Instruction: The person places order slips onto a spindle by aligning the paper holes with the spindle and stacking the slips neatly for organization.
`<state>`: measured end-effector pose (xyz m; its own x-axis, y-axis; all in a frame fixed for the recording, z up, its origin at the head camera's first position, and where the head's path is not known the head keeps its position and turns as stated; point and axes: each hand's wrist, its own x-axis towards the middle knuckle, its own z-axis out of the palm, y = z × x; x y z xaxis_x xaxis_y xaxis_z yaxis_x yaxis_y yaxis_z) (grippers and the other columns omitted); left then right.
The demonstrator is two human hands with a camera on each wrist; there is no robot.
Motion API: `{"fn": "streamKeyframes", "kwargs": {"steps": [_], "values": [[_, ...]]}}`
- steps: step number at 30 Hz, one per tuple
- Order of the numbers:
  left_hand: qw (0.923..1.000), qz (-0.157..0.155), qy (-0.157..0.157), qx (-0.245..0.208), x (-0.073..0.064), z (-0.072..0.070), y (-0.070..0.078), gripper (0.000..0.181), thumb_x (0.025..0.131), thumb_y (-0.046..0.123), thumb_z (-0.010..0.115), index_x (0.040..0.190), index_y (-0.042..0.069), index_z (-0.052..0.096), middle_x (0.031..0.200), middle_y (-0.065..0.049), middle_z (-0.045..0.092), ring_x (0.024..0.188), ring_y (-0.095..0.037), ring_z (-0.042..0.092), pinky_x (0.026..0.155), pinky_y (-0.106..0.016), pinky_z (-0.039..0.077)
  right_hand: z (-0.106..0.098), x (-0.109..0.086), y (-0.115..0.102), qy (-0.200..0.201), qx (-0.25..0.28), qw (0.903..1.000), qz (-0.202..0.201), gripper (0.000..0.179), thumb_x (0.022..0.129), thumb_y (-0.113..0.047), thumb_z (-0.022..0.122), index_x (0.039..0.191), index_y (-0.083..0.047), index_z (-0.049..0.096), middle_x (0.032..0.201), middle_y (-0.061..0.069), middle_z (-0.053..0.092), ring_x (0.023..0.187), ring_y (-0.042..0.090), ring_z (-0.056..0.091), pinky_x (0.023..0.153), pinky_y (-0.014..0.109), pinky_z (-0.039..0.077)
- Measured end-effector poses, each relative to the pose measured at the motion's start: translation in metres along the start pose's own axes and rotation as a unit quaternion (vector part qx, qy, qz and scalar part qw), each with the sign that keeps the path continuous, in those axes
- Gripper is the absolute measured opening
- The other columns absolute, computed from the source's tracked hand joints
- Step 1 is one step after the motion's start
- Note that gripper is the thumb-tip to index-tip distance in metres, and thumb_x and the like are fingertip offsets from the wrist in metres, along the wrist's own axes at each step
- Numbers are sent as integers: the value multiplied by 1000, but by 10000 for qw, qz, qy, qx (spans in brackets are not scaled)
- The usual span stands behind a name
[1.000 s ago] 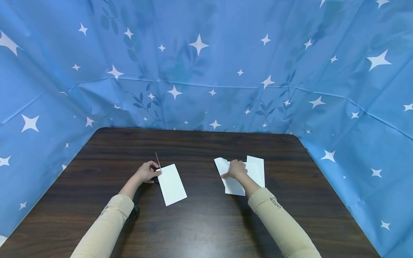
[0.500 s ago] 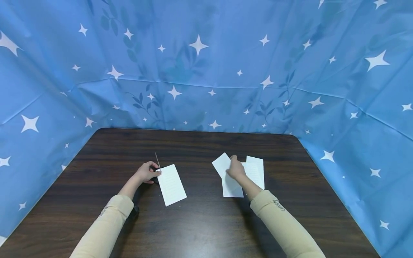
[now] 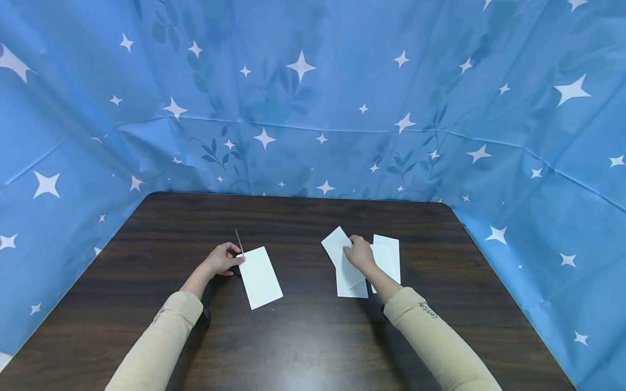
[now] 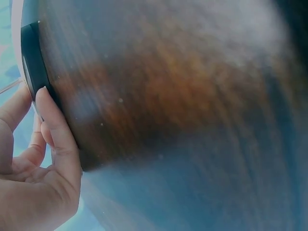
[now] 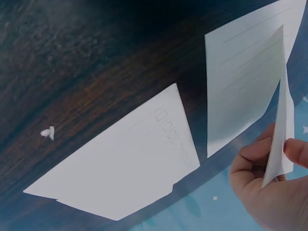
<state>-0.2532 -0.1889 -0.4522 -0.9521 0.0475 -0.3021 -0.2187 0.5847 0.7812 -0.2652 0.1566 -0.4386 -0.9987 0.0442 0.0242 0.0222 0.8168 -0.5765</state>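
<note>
In the head view my left hand [image 3: 222,259] holds a bill spike [image 3: 239,240], a thin upright rod on a black base [image 4: 36,65]. Its thumb rests by the rod's foot at the corner of a white lined sheet [image 3: 261,279], which lies there at an angle. My right hand [image 3: 361,254] pinches a white sheet [image 3: 337,245] between thumb and fingers and lifts it at a tilt. A second sheet [image 3: 351,288] lies partly under it. Beside the hand is a third white sheet [image 3: 388,258]. The right wrist view shows the pinched sheet [image 5: 278,154] nearly edge-on.
A dark wood-grain table [image 3: 303,336] bears everything. Behind it hangs a blue curtain [image 3: 313,98] with white stars. In the right wrist view, small white scraps [image 5: 48,132] lie on the tabletop near a sheet printed with boxes [image 5: 125,159].
My right hand has gathered one sheet from the right-hand group, turning it and raising it at a tilt over the sheet below. My left hand and its sheet stay in place.
</note>
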Motion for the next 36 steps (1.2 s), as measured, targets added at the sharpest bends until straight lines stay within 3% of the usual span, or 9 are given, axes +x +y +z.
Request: {"fn": "streamKeyframes", "kwargs": {"steps": [6,11,17,23,26,32,36], "values": [[9999,108,-17,29,1,0,-3,31,90,8,59,114,-6,47,86,-10,39,66,-13,46,58,-26,59,1,-3,-8,-127,77,9998,-109,30,85,-7,54,108,11,61,97,25,66,72,26,60,54,27,48],[9996,145,-252,-14,-1,-4,-1,31,93,11,56,115,-6,45,84,-8,38,67,-13,46,60,-25,58,-1,-6,-18,-239,329,9989,-230,26,86,-7,53,105,9,61,94,23,65,66,22,56,51,23,43],[9986,-65,-470,-254,-5,-8,2,32,97,18,51,119,-5,44,93,-11,44,80,-17,50,67,-28,59,3,-10,-31,-309,607,9971,-348,22,87,-9,53,101,7,61,91,21,65,62,19,51,48,22,38],[9985,-110,-356,-412,-5,-5,-1,30,98,19,47,117,-4,47,95,-12,43,81,-17,49,64,-25,58,8,-16,-44,-405,818,9944,-542,22,88,-10,53,102,6,61,88,20,64,62,18,49,51,22,38],[9985,-132,-268,-465,-4,-1,-2,29,99,18,46,117,-5,47,95,-12,42,79,-17,49,62,-25,58,9,-19,-50,-460,918,9928,-615,22,89,-9,53,103,6,61,78,15,60,58,15,43,51,22,35],[9997,119,-150,-146,-3,1,-2,28,100,18,43,114,-6,47,93,-15,45,76,-20,50,62,-27,59,8,-22,-59,-524,1115,9894,-771,17,89,-9,54,97,5,60,62,3,45,53,13,33,49,22,30],[9998,44,-1,-209,-3,-1,-3,34,101,19,38,120,-9,44,115,-29,44,90,-31,54,62,-27,59,9,-25,-70,-661,1259,9868,-776,16,90,-10,55,96,4,60,65,5,47,56,14,36,52,22,32]]}}
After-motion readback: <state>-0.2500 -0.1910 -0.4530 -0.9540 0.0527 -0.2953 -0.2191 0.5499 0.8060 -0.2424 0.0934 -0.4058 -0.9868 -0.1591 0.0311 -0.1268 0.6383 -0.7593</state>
